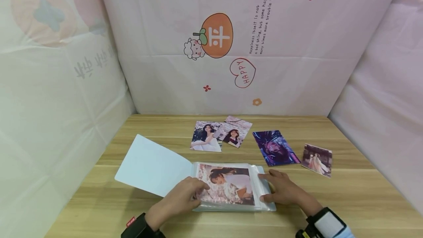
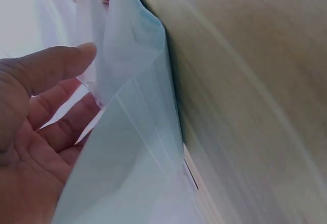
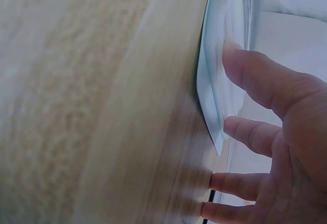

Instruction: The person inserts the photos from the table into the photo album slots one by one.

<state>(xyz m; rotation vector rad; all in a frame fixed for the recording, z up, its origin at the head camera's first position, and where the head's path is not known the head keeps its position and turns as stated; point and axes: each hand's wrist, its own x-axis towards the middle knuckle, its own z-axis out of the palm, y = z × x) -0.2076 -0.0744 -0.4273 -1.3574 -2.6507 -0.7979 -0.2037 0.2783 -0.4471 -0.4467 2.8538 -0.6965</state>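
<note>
An open photo album (image 1: 264,205) with clear sleeves lies on the wooden table (image 1: 347,194), its white cover (image 1: 152,164) folded out to the left. The top sleeve shows a portrait photo (image 1: 228,184). My left hand (image 1: 199,190) rests with straight fingers on the photo's left edge. In the left wrist view the left hand (image 2: 76,81) lies against a clear sleeve (image 2: 133,132). My right hand (image 1: 267,184) lies flat on the right edge of the sleeves, and its fingers (image 3: 255,81) touch the sleeve edge (image 3: 214,96) in the right wrist view.
Several loose photos lie behind the album: two overlapping portraits (image 1: 206,136) (image 1: 234,130), a dark purple one (image 1: 275,147) and a small one (image 1: 317,159) at the right. Printed fabric walls (image 1: 231,47) close in the table at the back and both sides.
</note>
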